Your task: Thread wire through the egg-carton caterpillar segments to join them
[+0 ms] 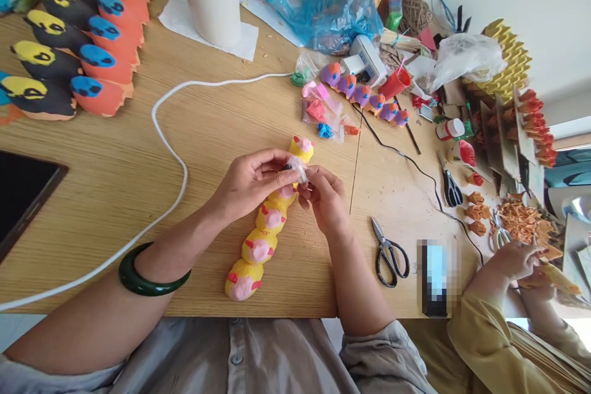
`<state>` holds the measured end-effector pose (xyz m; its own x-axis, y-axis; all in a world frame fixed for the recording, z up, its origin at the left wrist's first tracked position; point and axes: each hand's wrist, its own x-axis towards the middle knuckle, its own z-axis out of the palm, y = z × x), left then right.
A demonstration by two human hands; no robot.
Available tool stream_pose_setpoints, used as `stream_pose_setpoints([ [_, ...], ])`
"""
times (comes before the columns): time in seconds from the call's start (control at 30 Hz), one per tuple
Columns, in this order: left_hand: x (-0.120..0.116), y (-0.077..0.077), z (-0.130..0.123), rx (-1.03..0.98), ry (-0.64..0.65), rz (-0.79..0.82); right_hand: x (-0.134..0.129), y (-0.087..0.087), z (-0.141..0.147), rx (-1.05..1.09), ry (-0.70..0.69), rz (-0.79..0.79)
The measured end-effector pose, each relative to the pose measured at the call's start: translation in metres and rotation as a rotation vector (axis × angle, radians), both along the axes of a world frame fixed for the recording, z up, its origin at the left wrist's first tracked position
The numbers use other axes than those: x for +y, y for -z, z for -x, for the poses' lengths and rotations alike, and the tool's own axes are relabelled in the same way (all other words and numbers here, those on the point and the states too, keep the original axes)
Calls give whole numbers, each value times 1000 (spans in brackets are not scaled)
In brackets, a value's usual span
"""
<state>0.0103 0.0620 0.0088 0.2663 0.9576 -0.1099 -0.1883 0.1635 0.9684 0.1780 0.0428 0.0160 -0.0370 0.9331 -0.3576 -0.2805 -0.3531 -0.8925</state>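
A small crumpled clear plastic bag (298, 168) with something dark at its left side is pinched between my two hands. My left hand (252, 183) grips it from the left, thumb and fingers pressed together. From the right, my right hand (327, 198) pinches its other edge. Just beneath them lies a slanting row of yellow-painted egg-carton cups (258, 246) with pink patches and small red pieces. My fingers cover part of the upper cups.
Scissors (390, 252) and a phone (436, 277) lie to the right. Packets of coloured clay (318, 112) and purple cups (364, 95) sit beyond my hands. A white cable (184, 166) crosses the left. A co-worker's hands (517, 261) work at far right.
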Motion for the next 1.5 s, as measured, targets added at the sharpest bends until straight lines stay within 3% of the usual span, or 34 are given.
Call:
stream_pose_setpoints([
  [0.17, 1, 4, 0, 17, -76, -19, 0, 6, -6, -317, 87, -195],
  [0.43, 1, 4, 2, 18, -45, -31, 0, 3, -3, -310, -3, -321],
  [0.63, -3, 4, 0, 17, -3, -61, 1, 11, -8, -225, 102, -244],
  [0.77, -2, -3, 1, 21, 29, -19, -1, 7, -8, -194, -19, -252],
  [0.87, -2, -5, 0, 102, -85, -57, -1, 2, -6, -139, -168, -190],
  [0.97, -3, -5, -1, 139, -193, -110, -1, 0, -5, -119, -196, -166],
  [1.17, -3, -5, -2, 89, -178, -47, -1, 0, -8, -168, -154, -211],
  [1.3, -3, -3, 0, 205, -230, -136, 0, 2, -6, -128, -210, -154],
  [1.5, -6, -4, -1, 250, -85, -136, 1, 3, -7, -176, -202, -173],
])
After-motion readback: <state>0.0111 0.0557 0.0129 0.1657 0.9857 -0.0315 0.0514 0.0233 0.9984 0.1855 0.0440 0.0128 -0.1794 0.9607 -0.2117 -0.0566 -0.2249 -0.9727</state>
